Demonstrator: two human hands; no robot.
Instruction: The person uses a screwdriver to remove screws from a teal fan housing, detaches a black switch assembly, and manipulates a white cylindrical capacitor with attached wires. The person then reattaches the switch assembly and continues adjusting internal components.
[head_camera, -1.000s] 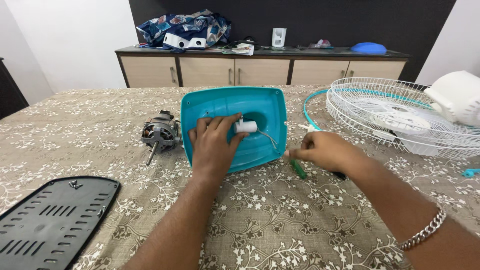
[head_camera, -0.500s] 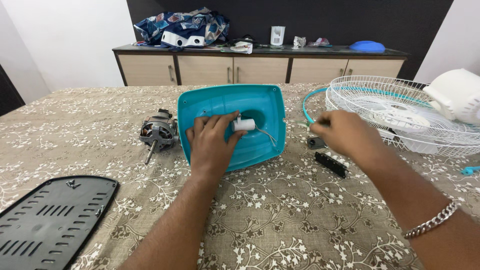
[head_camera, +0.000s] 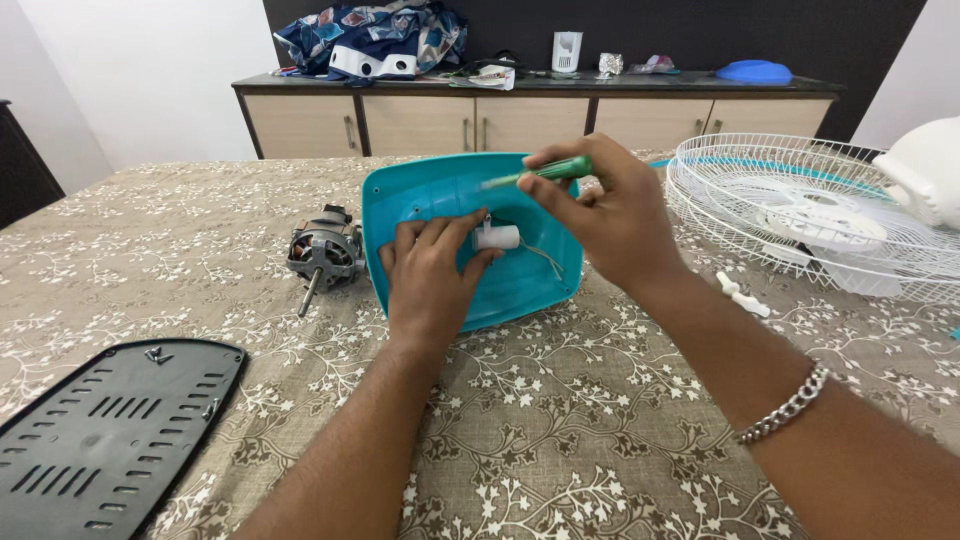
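Head view shows your right hand (head_camera: 610, 205) pinching a green screwdriver (head_camera: 548, 172), its shaft lying nearly level and pointing left above the teal housing (head_camera: 440, 195). Just below it, your left hand (head_camera: 428, 275) presses flat, fingers pinning a small white capacitor (head_camera: 497, 237) inside that housing; the motor (head_camera: 322, 252) lies further left.

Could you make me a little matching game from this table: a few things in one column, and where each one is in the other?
Things:
1. green screwdriver
2. small white cylinder
3. metal motor
4. black vented panel

Places:
A. near left corner of the table
B. pinched in the right hand
C. on the cloth just left of the teal housing
D. under the left hand's fingertips inside the housing

Pairs: 1-B, 2-D, 3-C, 4-A
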